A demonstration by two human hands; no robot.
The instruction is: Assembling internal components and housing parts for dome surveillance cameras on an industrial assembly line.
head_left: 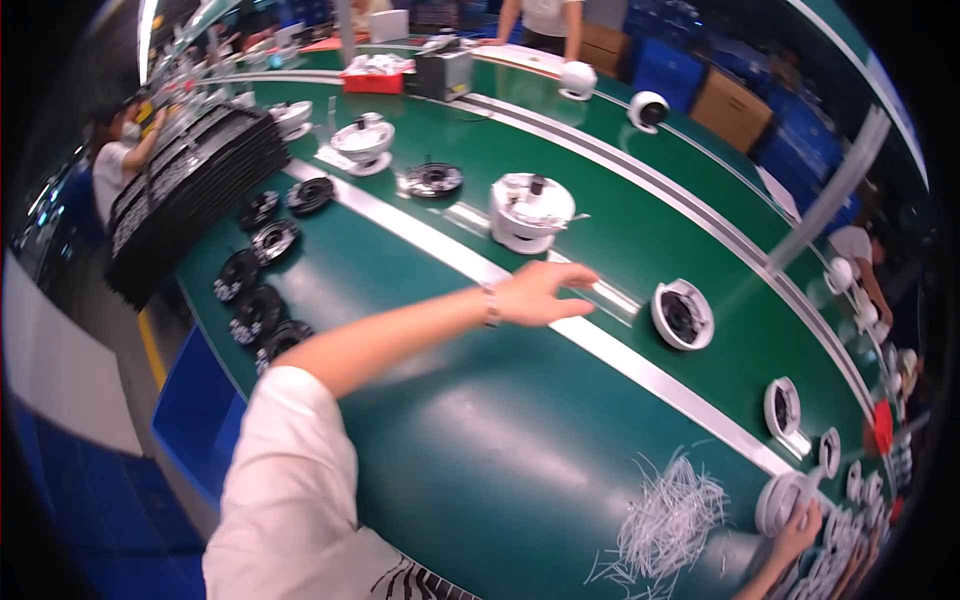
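Note:
My left hand (545, 293) reaches out over the green bench, fingers apart and nothing in them. Just beyond it, on the belt, stands a white round housing (530, 212) with a black knob-like part on top; no contact shows. Right of the hand lies a white ring-shaped housing (683, 314) with a dark inside. A smaller hand (795, 535) at the lower right touches a white round part (780, 503); it looks like a co-worker's. I do not see my right hand.
Several black round parts (275, 240) line the bench's left edge, beside stacked black trays (195, 190). A pile of thin white strips (670, 515) lies front right. Further off are a red bin (373, 82), a grey box (444, 75) and two white ball-shaped units (648, 111). Other people stand around.

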